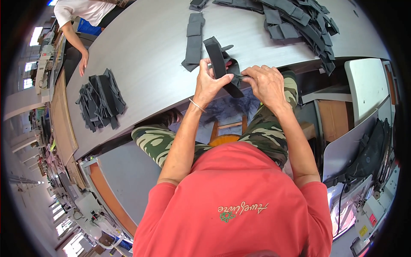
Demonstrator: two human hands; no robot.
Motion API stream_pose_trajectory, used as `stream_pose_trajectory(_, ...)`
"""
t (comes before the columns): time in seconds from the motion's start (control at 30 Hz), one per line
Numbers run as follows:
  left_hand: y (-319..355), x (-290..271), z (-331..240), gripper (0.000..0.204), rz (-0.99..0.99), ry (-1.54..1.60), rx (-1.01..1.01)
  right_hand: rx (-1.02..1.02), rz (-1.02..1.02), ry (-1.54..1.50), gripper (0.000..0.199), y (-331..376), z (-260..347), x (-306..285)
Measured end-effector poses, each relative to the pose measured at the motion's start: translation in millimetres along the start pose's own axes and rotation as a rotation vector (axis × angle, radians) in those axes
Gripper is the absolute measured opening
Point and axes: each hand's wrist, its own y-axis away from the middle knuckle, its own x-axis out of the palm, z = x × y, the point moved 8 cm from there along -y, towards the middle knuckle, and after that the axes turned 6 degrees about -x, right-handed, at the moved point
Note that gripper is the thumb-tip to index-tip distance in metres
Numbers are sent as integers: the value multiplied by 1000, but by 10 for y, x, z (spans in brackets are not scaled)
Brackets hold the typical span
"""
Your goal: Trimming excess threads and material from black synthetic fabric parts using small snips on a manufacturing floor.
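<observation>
Over the table's near edge, my left hand (209, 81) is closed on a dark grey fabric strip (218, 60), its thumb and fingers on either side. The strip stands up and slants down past my thumb. My right hand (264, 83) pinches a thin dark end of the same fabric piece, just right of my left thumb. Part of the piece is hidden behind my fingers. Beyond my left hand, a flat grey strip of fabric with sewn folds (193, 40) lies on the table.
The pale grey table (145, 55) curves around me. A large heap of grey fabric strips (295, 21) lies at the far right, some hanging over the edge. A smaller stack of strips (101, 100) sits at the left. Another person's hand (83, 63) is by the table's far left side.
</observation>
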Motion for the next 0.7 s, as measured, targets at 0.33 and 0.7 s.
stream_pose_trajectory(0.33, -4, 1, -4, 57, 3, 1, 10, 12, -29, -4, 9, 48, -23, 5)
stream_pose_trajectory(0.7, 9, -5, -15, 51, 57, 149, -58, 22, 11, -61, 12, 25, 139, 76)
